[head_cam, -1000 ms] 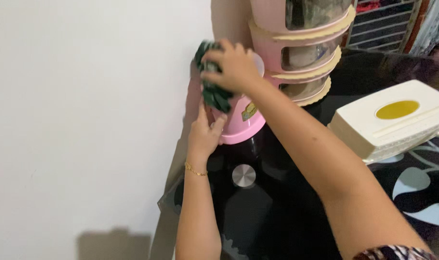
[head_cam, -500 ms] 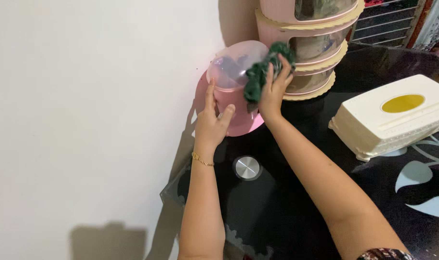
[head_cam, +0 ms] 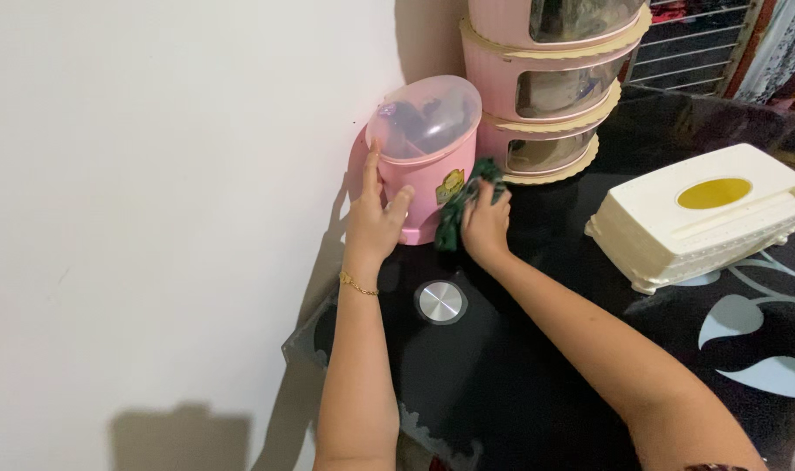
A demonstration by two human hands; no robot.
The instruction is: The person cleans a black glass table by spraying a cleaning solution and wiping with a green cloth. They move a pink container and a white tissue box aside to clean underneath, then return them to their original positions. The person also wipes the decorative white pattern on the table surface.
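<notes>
A pink plastic container (head_cam: 423, 174) with a clear domed lid (head_cam: 425, 115) stands on the black glass table (head_cam: 502, 384) against the white wall. My left hand (head_cam: 373, 220) is pressed flat on the container's left side, a gold bracelet on its wrist. My right hand (head_cam: 484, 225) grips a dark green cloth (head_cam: 460, 209) and holds it against the container's lower right side, near the base.
A pink stacked unit with cream rims and clear windows (head_cam: 550, 87) stands right behind the container. A cream tissue box with a yellow oval opening (head_cam: 702, 222) sits to the right. A round metal disc (head_cam: 441, 301) is set into the glass near the corner.
My right hand has carried the cloth from the container's left side across the lid and down to its lower right side. The tilted container now stands upright; the left hand stays on its side.
</notes>
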